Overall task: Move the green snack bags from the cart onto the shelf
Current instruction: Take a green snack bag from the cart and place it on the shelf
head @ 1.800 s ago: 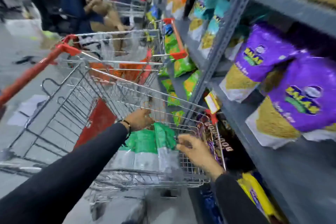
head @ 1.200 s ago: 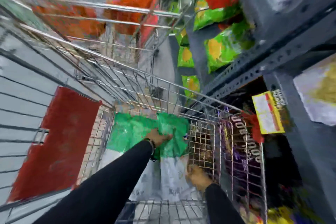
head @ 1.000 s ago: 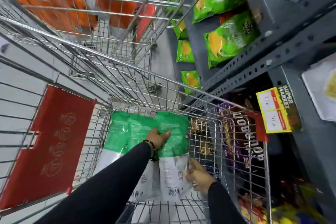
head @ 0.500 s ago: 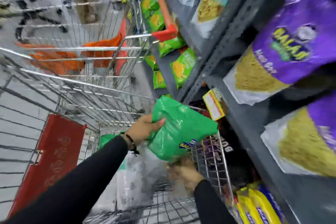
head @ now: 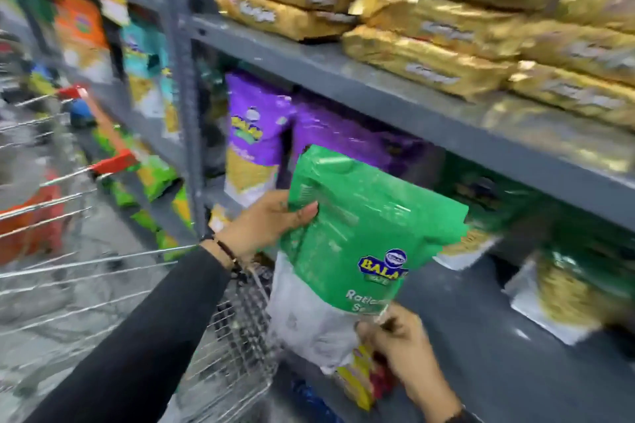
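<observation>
A green snack bag (head: 364,227) with a white lower half is held up in front of the grey shelf (head: 481,330), above the wire cart (head: 237,336). My left hand (head: 268,220) grips its upper left edge. My right hand (head: 398,343) pinches its lower right corner. Green and white bags (head: 567,282) of a similar kind stand further back on the same shelf at the right. The inside of the cart is out of view.
Purple bags (head: 254,134) stand on the shelf behind the held bag, and gold packs (head: 429,31) are stacked on the shelf above. A grey upright post (head: 182,86) divides the bays. Another cart with a red handle (head: 103,134) stands at the left.
Both hands have lifted the green bag out of the cart and carried it up and right, toward the shelf. The view has swung from the cart to the shelving.
</observation>
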Demonstrator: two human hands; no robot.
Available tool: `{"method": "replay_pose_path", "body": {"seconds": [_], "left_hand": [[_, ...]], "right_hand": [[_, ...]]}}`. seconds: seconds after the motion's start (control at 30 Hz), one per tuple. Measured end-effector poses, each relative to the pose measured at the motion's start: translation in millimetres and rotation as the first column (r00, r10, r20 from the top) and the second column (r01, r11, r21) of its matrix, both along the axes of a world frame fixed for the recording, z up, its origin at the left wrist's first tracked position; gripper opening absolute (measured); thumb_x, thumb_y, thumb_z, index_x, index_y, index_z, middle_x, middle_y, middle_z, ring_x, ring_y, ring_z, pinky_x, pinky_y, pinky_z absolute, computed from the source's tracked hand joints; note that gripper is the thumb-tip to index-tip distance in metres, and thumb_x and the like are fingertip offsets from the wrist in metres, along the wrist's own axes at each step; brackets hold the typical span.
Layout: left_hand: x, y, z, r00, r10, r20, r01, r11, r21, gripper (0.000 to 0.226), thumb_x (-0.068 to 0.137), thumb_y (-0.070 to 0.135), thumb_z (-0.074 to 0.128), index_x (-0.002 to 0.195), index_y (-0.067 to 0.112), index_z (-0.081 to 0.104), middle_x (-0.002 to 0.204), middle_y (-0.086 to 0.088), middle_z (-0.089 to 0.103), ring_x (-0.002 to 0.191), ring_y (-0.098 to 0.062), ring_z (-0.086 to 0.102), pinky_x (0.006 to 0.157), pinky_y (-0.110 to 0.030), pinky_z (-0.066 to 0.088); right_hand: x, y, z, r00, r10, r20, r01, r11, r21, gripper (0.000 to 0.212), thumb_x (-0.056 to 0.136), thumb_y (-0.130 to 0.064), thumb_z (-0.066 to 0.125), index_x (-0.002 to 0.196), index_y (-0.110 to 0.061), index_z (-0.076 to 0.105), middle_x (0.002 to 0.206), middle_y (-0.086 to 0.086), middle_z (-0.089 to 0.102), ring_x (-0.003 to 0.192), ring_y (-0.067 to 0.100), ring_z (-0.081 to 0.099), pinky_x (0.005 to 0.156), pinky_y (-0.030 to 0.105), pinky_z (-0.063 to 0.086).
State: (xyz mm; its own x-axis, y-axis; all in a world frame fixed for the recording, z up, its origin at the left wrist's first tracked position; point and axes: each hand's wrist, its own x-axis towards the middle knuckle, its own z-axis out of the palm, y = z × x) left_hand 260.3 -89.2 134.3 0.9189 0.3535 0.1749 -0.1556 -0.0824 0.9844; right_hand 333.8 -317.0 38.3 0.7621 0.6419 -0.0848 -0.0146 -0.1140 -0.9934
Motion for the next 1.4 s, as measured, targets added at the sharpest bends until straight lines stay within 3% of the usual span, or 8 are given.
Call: {"method": "replay_pose_path", "body": {"seconds": [0.17, 0.33, 0.57, 0.7, 0.83, 0.93, 1.13, 1.4], "left_hand": [[84, -68, 12, 0.974, -0.225, 0.025, 0.223, 0.973, 0.062, 0.025, 0.089, -0.002, 0.045, 0.11, 0.008, 0.055, 0.065, 0.024, 0.071, 0.065, 0.009, 0.062, 0.068, -0.009, 0.052], [136, -103, -12, 0.981, -0.196, -0.005, 0.195, 0.98, -0.036, 0.02, 0.088, 0.001, 0.05, 0.089, 0.014, 0.065, 0.068, 0.015, 0.073, 0.066, 0.0, 0.064, 0.071, -0.02, 0.055], [148, -115, -39, 0.986, -0.162, -0.044, 0.152, 0.972, -0.181, 0.034, 0.09, 0.008, 0.05, 0.118, -0.012, 0.051, 0.129, -0.031, 0.051, 0.111, -0.03, 0.05, 0.11, -0.054, 0.033], [137, -115, -41, 0.975, -0.212, -0.064, 0.205, 0.973, -0.103, 0.032, 0.079, 0.037, 0.063, 0.101, 0.015, 0.065, 0.113, -0.013, 0.065, 0.104, -0.024, 0.06, 0.102, -0.043, 0.042], [119, -119, -54, 0.999, -0.043, -0.008, 0.044, 0.999, 0.026, 0.022, 0.084, 0.031, 0.059, 0.089, 0.01, 0.065, 0.073, 0.006, 0.067, 0.07, -0.001, 0.058, 0.078, -0.03, 0.048], [83, -138, -60, 0.993, 0.118, -0.019, -0.114, 0.984, 0.139, 0.036, 0.077, 0.052, 0.057, 0.076, 0.017, 0.066, 0.075, -0.002, 0.069, 0.071, -0.014, 0.061, 0.077, -0.039, 0.052], [29, -175, -61, 0.998, -0.053, -0.024, 0.053, 0.998, 0.019, 0.015, 0.072, 0.016, 0.074, 0.083, 0.027, 0.071, 0.082, 0.009, 0.077, 0.082, -0.007, 0.071, 0.074, -0.014, 0.052], [112, -109, -75, 0.973, -0.15, -0.176, 0.146, 0.989, -0.033, 0.066, 0.071, 0.017, 0.075, 0.127, 0.024, 0.042, 0.136, 0.0, 0.046, 0.125, -0.021, 0.045, 0.106, -0.044, 0.039]], "right_hand": [[47, -84, 5, 0.945, -0.281, 0.166, 0.278, 0.96, 0.041, 0.032, 0.064, -0.008, 0.071, 0.066, 0.017, 0.051, 0.062, 0.013, 0.051, 0.06, 0.014, 0.044, 0.052, 0.024, 0.037], [76, -114, -7, 0.896, -0.375, 0.236, 0.401, 0.914, -0.068, 0.047, 0.073, 0.003, 0.07, 0.046, -0.022, 0.04, 0.047, -0.01, 0.044, 0.051, 0.004, 0.04, 0.052, 0.024, 0.034], [60, -114, -12, 0.778, -0.526, 0.344, 0.603, 0.779, -0.171, 0.033, 0.072, -0.01, 0.073, 0.059, -0.024, 0.046, 0.06, 0.009, 0.056, 0.048, 0.005, 0.045, 0.053, 0.023, 0.04], [3, -96, -1, 0.611, -0.687, 0.392, 0.731, 0.681, 0.055, 0.039, 0.071, -0.016, 0.075, 0.083, -0.042, 0.049, 0.069, -0.005, 0.056, 0.061, 0.006, 0.054, 0.056, 0.012, 0.041], [-20, -68, -2, 0.806, -0.529, 0.265, 0.532, 0.844, 0.07, 0.066, 0.061, -0.056, 0.072, 0.118, -0.044, 0.04, 0.125, -0.009, 0.052, 0.113, 0.004, 0.051, 0.086, 0.006, 0.042], [2, -69, 13, 0.929, -0.357, 0.095, 0.342, 0.928, 0.144, 0.088, 0.055, -0.073, 0.065, 0.132, -0.048, 0.03, 0.147, -0.018, 0.034, 0.133, 0.001, 0.033, 0.113, 0.037, 0.031], [19, -87, 28, 0.775, -0.597, 0.205, 0.561, 0.8, 0.212, 0.112, 0.045, -0.076, 0.066, 0.139, -0.029, 0.026, 0.146, -0.012, 0.029, 0.128, -0.004, 0.031, 0.096, 0.007, 0.03], [50, -76, 24, 0.817, -0.575, 0.028, 0.542, 0.784, 0.303, 0.023, 0.081, -0.004, 0.063, 0.096, -0.021, 0.064, 0.084, -0.011, 0.076, 0.085, 0.009, 0.07, 0.064, 0.017, 0.055]]}}
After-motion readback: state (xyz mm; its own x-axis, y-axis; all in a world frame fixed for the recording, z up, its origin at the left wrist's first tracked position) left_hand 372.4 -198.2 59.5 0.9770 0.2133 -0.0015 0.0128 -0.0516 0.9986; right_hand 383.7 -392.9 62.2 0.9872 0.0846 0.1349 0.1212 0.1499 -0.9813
